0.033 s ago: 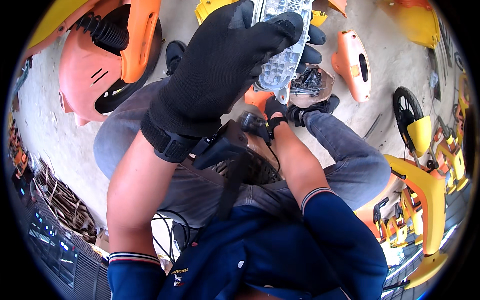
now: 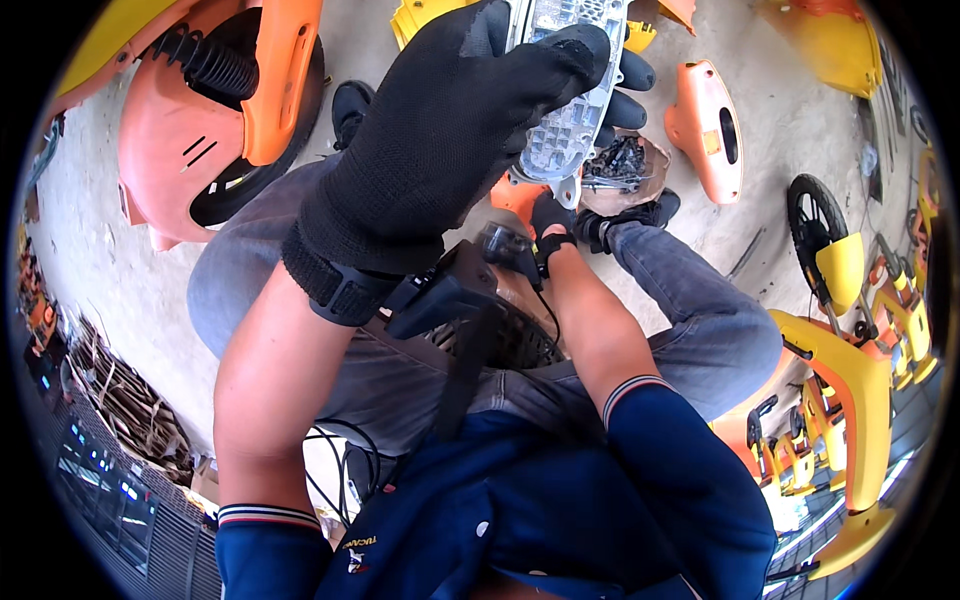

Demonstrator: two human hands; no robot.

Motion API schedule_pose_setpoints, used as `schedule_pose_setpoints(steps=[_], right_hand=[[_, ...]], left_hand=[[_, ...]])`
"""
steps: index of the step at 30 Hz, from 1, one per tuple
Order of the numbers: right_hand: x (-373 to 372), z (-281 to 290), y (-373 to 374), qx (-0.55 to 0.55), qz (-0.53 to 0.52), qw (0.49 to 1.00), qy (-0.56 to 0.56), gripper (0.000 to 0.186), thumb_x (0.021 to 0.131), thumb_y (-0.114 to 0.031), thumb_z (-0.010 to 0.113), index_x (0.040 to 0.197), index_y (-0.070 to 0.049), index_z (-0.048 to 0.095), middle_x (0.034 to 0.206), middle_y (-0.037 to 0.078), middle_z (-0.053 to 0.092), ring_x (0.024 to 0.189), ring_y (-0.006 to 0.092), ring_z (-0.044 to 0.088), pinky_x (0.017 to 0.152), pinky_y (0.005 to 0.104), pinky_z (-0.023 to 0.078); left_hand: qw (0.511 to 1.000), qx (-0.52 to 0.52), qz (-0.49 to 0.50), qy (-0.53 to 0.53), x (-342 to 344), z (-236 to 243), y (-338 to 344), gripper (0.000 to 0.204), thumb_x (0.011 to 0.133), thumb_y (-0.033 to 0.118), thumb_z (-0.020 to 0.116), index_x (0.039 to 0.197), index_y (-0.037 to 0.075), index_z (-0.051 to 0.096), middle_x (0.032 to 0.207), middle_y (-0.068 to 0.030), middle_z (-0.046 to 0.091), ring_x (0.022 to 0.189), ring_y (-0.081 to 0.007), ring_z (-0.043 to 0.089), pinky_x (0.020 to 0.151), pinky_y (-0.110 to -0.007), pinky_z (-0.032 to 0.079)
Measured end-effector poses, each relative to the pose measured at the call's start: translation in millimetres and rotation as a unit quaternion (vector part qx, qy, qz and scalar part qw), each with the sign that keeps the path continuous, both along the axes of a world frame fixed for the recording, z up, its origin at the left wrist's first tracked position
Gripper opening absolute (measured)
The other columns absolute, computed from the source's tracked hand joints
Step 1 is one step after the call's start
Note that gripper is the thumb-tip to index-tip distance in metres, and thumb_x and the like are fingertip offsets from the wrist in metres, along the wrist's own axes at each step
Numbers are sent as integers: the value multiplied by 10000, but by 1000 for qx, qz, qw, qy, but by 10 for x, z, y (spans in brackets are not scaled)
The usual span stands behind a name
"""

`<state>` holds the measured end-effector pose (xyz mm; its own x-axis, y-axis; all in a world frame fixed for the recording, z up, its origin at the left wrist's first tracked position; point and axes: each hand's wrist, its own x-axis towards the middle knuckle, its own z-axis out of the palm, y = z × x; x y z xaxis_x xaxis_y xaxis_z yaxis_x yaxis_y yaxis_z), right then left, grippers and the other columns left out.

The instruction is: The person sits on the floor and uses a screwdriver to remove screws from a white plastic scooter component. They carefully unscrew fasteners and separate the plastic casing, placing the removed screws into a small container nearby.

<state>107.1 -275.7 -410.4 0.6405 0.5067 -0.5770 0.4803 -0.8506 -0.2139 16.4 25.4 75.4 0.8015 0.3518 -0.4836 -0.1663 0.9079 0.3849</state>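
My left hand [image 2: 430,140], in a black knit glove, is closed on a pale silvery oblong housing [image 2: 562,140] at the top middle, held up close to the view. The housing has a grid-patterned surface and small screw lugs along its rim. One digit presses on its front, and black gloved fingertips show past its right edge. Lower down is my right hand [image 2: 549,214], also gloved, beside an orange plastic part [image 2: 515,198]. The housing covers its fingers, so I cannot see whether they hold anything. A dark device with a cable [image 2: 508,248] sits by the right wrist.
A bag of dark screws [image 2: 618,165] lies by my right foot. An orange shell [image 2: 704,132] rests on the floor beyond. At left stands an orange scooter body with a wheel [image 2: 185,140]. Yellow scooter frames [image 2: 862,400] and a small wheel [image 2: 812,225] are at right.
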Motion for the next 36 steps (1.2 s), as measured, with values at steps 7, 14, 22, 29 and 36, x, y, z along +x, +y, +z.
schedule_pose_setpoints(steps=[7, 14, 22, 29, 36], right_hand=[[-190, 643, 458, 24, -167, 986, 3, 292, 905, -249, 517, 990, -8, 656, 963, 257, 686, 929, 449, 658, 810, 509, 521], [-270, 677, 487, 31, -191, 981, 2, 273, 909, -236, 518, 1060, -37, 628, 988, 247, 687, 944, 443, 658, 809, 510, 518], [-251, 491, 539, 11, -174, 985, -16, 224, 908, -227, 559, 1032, -56, 634, 973, 218, 699, 941, 418, 669, 789, 494, 524], [-251, 491, 517, 15, -195, 981, 3, 189, 881, -224, 635, 968, -57, 652, 945, 186, 712, 910, 383, 688, 766, 464, 534], [-272, 410, 498, -3, -134, 991, -15, 218, 886, -253, 624, 956, -49, 663, 948, 183, 714, 904, 384, 690, 774, 462, 539]], left_hand=[[983, 164, 16, 74, -17, -120, -72, 378, 945, 115, 575, 1268, -74, 520, 1080, -162, 678, 925, -211, 688, 823, -320, 569], [906, 413, 2, 96, -23, -313, -90, 346, 924, 116, 601, 1234, -34, 567, 1051, -166, 676, 908, -236, 688, 802, -339, 562], [666, 730, -8, 151, -105, -467, -73, 313, 901, 117, 631, 1195, 11, 621, 1018, -171, 674, 888, -265, 688, 778, -362, 555], [585, 794, -12, 166, -112, -518, -72, 289, 880, 117, 657, 1161, 50, 668, 988, -175, 672, 871, -290, 689, 756, -381, 549], [650, 744, 62, 141, -78, -688, -152, 281, 859, 117, 672, 1135, 70, 699, 960, -172, 666, 840, -312, 681, 724, -399, 535]])
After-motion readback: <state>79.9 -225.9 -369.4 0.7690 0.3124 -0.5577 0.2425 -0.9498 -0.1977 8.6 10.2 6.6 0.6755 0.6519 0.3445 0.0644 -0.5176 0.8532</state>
